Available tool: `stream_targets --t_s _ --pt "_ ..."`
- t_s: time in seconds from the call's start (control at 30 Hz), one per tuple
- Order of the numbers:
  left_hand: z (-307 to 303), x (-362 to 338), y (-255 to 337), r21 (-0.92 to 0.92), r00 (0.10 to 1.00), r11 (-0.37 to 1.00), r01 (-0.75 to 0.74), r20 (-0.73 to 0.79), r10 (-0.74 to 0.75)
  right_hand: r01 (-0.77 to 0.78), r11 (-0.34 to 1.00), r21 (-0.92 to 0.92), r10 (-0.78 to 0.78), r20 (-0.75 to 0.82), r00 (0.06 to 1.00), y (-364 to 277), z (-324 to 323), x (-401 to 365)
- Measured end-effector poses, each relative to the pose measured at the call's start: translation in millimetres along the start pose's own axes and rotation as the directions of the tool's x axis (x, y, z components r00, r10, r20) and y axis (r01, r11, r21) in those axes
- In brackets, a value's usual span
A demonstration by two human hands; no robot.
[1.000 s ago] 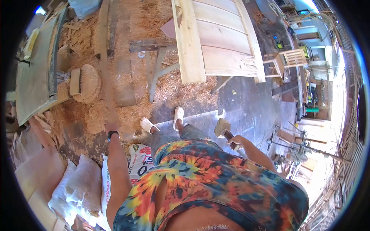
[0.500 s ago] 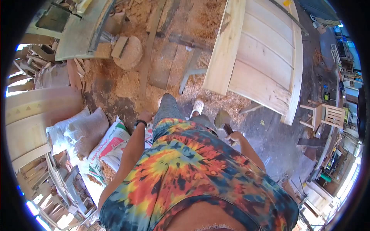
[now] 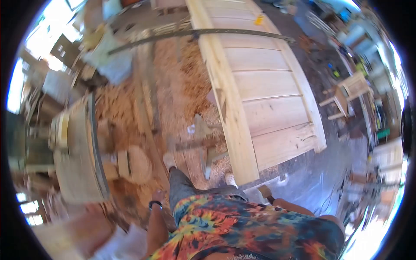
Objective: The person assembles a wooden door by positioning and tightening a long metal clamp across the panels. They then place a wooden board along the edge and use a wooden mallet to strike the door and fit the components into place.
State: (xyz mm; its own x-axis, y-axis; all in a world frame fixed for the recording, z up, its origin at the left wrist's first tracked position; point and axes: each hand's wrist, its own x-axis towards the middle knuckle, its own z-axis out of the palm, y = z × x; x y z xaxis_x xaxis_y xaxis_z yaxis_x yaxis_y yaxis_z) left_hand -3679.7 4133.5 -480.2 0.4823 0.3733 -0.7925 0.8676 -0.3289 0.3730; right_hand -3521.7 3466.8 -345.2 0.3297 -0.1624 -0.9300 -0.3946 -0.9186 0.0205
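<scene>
My left hand (image 3: 157, 196), with a black band at the wrist, is closed around the lower end of a long thin wooden strip (image 3: 149, 130) that runs forward over the sawdust floor. The picture is blurred there. My right hand (image 3: 272, 200) hangs low by my hip, mostly hidden behind my shirt. It grips the handle of a wooden mallet (image 3: 264, 190), whose head pokes out just ahead of it. Right in front stands a large pale wooden door panel (image 3: 264, 95) lying flat on trestles.
A trestle leg (image 3: 207, 151) stands under the panel's near corner. A round wooden block (image 3: 138, 164) and a curved wooden panel (image 3: 78, 151) lie to the left. A long dark bar (image 3: 195, 34) crosses the panel's far end. A wooden chair (image 3: 351, 89) stands at right. Sawdust covers the floor.
The view has swung and I have stepped closer to the door panel; the sacks have dropped out of sight. Both hands keep their hold on the strip and the mallet.
</scene>
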Motion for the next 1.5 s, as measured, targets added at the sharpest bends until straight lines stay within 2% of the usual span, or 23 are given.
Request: stream_targets --t_s 0.03,0.13,0.17,0.2,0.23,0.27,0.33,0.37,0.43,0.47,0.5,0.53,0.6,0.67,0.7,0.77,1.0,1.07,1.17,1.23,1.4,1.43,1.5 --pt "-26 -1 25 -0.217 0.995 0.971 0.097 0.049 -0.088 -0.05 0.996 0.073 0.051 -0.007 0.999 -13 12 -13" --pt "-107 15 83 -0.293 0.987 0.948 0.123 0.136 -0.086 -0.177 0.947 0.27 0.184 -0.003 0.983 -61 38 -63" --pt "-131 27 97 -0.044 0.984 0.99 -0.133 0.112 0.138 -0.208 0.922 0.327 0.219 0.003 0.976 -71 50 -77" --pt "-152 48 98 0.4 0.897 0.803 -0.442 0.227 0.38 -0.229 0.897 0.379 0.246 0.004 0.969 -83 59 -91" --pt "-171 70 96 0.718 0.738 0.354 -0.6 0.324 0.592 -0.253 0.871 0.421 0.276 0.008 0.961 -93 69 -105" --pt "-186 96 97 0.709 0.773 0.424 -0.563 0.271 0.573 -0.276 0.845 0.458 0.304 0.013 0.953 -102 78 -118" --pt "-225 109 126 0.472 0.88 0.762 -0.444 0.069 0.47 -0.31 0.79 0.528 0.346 0.033 0.938 -118 96 -138" --pt "-242 118 151 0.175 0.933 0.924 -0.341 -0.057 0.355 -0.32 0.766 0.558 0.359 0.043 0.932 -126 102 -144" --pt "-273 98 223 -0.244 0.986 0.956 -0.162 -0.087 0.145 -0.324 0.715 0.619 0.373 0.055 0.926 -138 115 -144" --pt "-281 110 249 -0.232 0.984 0.957 -0.172 -0.083 0.157 -0.325 0.687 0.65 0.378 0.063 0.924 -150 120 -148" --pt "-288 121 268 0.165 0.893 0.884 -0.437 -0.041 0.449 -0.318 0.658 0.683 0.378 0.066 0.923 -160 126 -150" --pt "-296 132 289 0.512 0.736 0.594 -0.621 0.12 0.666 -0.312 0.627 0.714 0.376 0.074 0.924 -170 136 -151" --pt "-296 126 357 0.722 0.602 0.158 -0.673 0.411 0.685 -0.292 0.562 0.774 0.368 0.083 0.926 -191 159 -153" --pt "-288 100 422 0.473 0.789 0.652 -0.592 0.178 0.588 -0.268 0.487 0.831 0.366 0.085 0.927 -215 178 -151" --pt "-285 105 445 0.451 0.684 0.556 -0.698 0.193 0.703 -0.261 0.443 0.857 0.369 0.091 0.925 -228 189 -152" --pt "-281 96 502 0.298 0.657 0.588 -0.752 0.27 0.704 -0.257 0.339 0.905 0.382 0.117 0.917 -260 206 -154" --pt "-262 126 670 0.396 0.523 0.356 -0.847 0.5 0.69 -0.203 -0.094 0.975 0.421 0.224 0.879 -374 210 -156" --pt "-266 146 708 0.445 0.424 0.184 -0.877 0.532 0.733 -0.191 -0.225 0.956 0.426 0.272 0.863 -404 210 -168" --pt "-271 171 795 0.452 0.421 0.154 -0.879 0.582 0.696 -0.151 -0.406 0.901 0.437 0.336 0.834 -450 207 -182" --pt "-276 176 853 0.445 0.337 0.052 -0.894 0.592 0.732 -0.101 -0.51 0.854 0.449 0.365 0.816 -480 202 -188" --pt "-242 209 949 0.469 0.375 0.052 -0.882 0.63 0.681 0.103 -0.739 0.666 0.5 0.44 0.746 -567 196 -213" --pt "-217 213 956 0.43 0.313 -0.037 -0.902 0.712 0.629 0.162 -0.774 0.612 0.515 0.46 0.723 -585 187 -214" --pt "-180 222 958 0.265 -0.057 -0.437 -0.86 0.799 0.598 0.317 -0.825 0.467 0.548 0.526 0.651 -635 159 -228"
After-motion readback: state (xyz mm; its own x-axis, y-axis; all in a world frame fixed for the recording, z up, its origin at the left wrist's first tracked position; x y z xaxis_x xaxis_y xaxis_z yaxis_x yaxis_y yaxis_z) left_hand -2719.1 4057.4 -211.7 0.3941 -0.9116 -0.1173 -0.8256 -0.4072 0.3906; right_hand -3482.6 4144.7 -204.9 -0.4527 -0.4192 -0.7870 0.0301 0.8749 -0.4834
